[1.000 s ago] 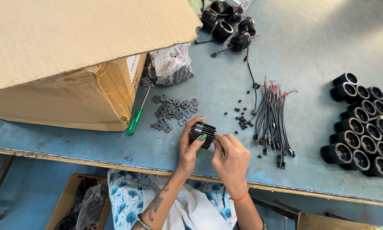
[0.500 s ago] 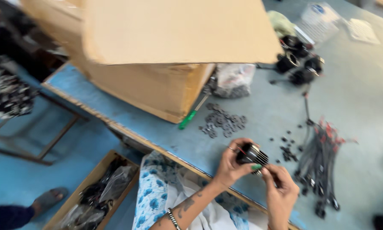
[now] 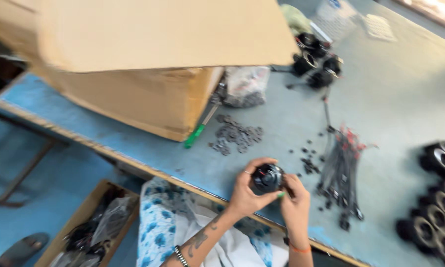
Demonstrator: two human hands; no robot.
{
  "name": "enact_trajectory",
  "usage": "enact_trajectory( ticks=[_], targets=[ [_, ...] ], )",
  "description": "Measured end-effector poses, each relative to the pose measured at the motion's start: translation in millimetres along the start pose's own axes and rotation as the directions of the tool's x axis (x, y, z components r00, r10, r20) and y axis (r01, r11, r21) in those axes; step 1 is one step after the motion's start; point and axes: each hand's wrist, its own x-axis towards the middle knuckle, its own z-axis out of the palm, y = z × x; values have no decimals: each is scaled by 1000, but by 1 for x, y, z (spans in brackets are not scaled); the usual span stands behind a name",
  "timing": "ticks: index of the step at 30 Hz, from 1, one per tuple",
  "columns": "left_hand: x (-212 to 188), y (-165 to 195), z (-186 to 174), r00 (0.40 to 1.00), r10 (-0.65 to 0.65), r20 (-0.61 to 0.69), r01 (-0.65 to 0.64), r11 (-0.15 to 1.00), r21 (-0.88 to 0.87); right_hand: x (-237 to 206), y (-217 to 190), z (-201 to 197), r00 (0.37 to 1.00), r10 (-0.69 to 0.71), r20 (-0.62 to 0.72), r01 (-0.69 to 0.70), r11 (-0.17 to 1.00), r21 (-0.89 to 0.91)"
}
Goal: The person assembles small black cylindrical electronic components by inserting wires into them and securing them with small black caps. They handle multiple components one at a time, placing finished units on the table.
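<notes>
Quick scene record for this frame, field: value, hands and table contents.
left hand: grips round black part from its left side
right hand: fingers on the same part, right side
table: blue-grey top
cardboard box: large, flap open, far left
green-handled screwdriver: beside box
black washers: loose pile
wire bundle: right of hands
black cylinders: grouped at right edge
image: motion-blurred

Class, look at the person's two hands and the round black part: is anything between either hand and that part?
Nothing visible. The left hand and right hand both grip the round black ribbed part directly, above the blue table.
</notes>
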Motion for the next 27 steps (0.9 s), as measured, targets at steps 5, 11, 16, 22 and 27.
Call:
enact_trajectory(
  ticks=[5, 11, 16, 22, 27],
  targets=[
    [-10, 13, 2, 995, 95, -25, -87, 970, 228, -10, -44, -11, 976, -179, -121, 152, 966, -207],
    [-14, 21, 6, 998, 62, 21, -65, 895, 442, -15, -88, -20, 931, -365, -5, 317, 815, -486],
    [-19, 23, 8, 989, 108, 99, -146, 791, 594, -10, -90, -14, 913, -363, 184, 399, 711, -579],
    [-22, 24, 7, 985, 71, 159, -156, 767, 622, -14, -72, -14, 921, -339, 192, 386, 732, -561],
    [-21, 25, 7, 980, 28, 197, -146, 776, 614, -13, -59, -14, 935, -325, 143, 350, 778, -522]
  ],
)
